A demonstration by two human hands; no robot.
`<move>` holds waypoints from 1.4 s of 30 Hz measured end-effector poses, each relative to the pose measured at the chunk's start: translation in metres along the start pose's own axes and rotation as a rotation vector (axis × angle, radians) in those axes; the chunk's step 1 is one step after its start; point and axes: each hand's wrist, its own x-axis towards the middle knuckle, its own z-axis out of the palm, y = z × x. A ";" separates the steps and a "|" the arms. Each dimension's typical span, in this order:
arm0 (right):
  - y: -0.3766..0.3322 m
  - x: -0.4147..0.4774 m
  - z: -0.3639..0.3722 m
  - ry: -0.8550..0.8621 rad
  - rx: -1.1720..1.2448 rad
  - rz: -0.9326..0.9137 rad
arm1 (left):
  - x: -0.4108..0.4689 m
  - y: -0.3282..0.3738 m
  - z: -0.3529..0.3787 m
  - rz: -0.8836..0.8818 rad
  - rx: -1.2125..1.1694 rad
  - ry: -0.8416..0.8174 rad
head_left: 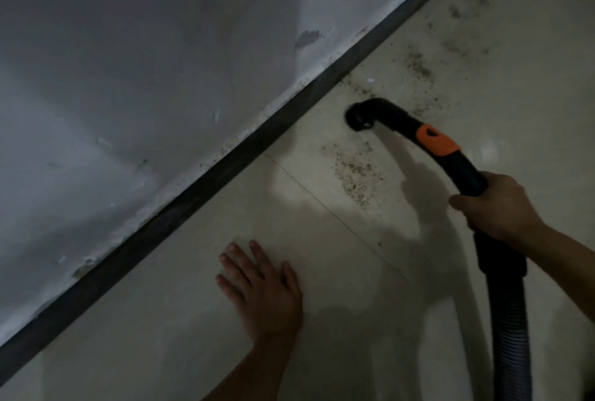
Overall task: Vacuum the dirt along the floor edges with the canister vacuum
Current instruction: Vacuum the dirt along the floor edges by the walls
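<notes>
Dirt (351,172), a scatter of dark specks, lies on the pale glossy tiled floor (322,271) just beside the dark baseboard strip (193,188), with more patches farther along the edge. I see my right hand (495,207) closed around the black curved vacuum wand with an orange collar (436,139), its open round nozzle (357,117) down at the floor between the patches. My left hand (264,291) rests flat, fingers spread. Behind the strip rises a scuffed grey-white plaster wall (145,62). A black ribbed hose (512,336) trails back.
</notes>
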 end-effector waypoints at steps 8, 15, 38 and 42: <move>0.029 -0.011 0.003 -0.068 0.020 -0.048 | -0.001 0.002 -0.007 0.020 0.019 0.027; 0.043 -0.004 -0.011 -0.067 0.000 -0.098 | -0.009 -0.010 -0.011 0.182 0.178 -0.010; 0.090 -0.061 0.019 -0.153 0.117 -0.191 | -0.054 0.013 -0.015 0.316 0.223 -0.117; 0.123 -0.056 -0.010 -0.020 0.130 -0.061 | -0.052 0.006 -0.012 0.333 0.240 -0.099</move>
